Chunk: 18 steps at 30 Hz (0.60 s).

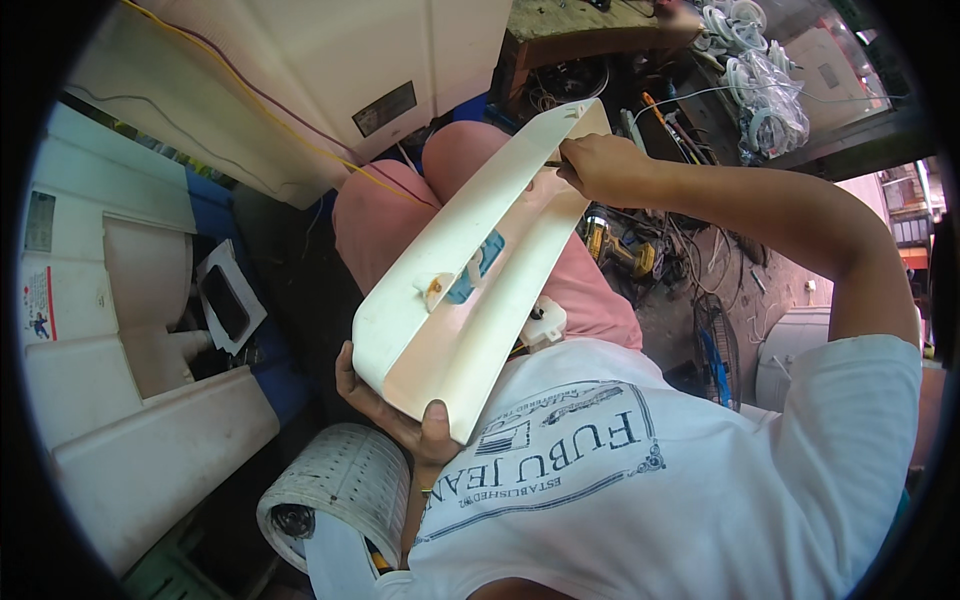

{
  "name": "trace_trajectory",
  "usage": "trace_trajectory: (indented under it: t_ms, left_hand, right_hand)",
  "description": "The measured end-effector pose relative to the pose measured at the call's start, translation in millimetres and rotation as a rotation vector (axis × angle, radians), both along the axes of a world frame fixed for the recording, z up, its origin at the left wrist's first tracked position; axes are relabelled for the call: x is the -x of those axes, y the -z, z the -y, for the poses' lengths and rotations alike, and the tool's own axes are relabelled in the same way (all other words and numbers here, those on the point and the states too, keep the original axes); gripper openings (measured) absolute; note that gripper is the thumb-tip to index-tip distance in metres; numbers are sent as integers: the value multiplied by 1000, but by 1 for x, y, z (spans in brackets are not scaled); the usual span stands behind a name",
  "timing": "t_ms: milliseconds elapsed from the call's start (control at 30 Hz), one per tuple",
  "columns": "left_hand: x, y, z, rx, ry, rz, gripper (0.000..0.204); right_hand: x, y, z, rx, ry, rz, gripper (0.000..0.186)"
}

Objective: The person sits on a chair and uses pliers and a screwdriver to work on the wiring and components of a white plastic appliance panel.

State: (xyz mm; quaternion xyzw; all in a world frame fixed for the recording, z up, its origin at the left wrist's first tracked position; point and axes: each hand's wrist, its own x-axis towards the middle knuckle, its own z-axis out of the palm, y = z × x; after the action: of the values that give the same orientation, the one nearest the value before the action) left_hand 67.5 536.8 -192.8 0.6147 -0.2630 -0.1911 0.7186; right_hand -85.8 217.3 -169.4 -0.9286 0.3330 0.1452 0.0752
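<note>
A long, hollow white plastic panel housing (440,290) lies tilted across my lap, its open side toward me. My left hand (405,420) grips its near end, thumb on one side and fingers beneath. At the far end my right hand (605,172) is closed, with a thin dark piece just showing at the fingertips; what it is cannot be made out. Inside the housing sits a blue part (488,262), beside a small white fitting with a brownish stain (436,290). A small white plastic part (545,323) with a dark centre rests by my lap, next to the housing.
White appliance bodies (150,420) stand at the left, another (300,80) ahead with loose wires across it. A white bucket (340,480) is beside my left arm. To the right lie a yellow-black power drill (625,250), tangled cables, a fan guard (716,345) and bagged white parts (765,105).
</note>
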Motion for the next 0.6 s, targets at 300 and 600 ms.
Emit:
trace_trajectory:
  t_ms: [300, 600]
  left_hand:
    - [-10, 57, -28, 92, -51, -569, 85]
    - [-44, 71, -37, 26, 70, -576, 77]
  right_hand:
    - [23, -76, -34, -1107, 354, 478, 43]
    - [88, 89, -68, -998, 1277, 1752, 64]
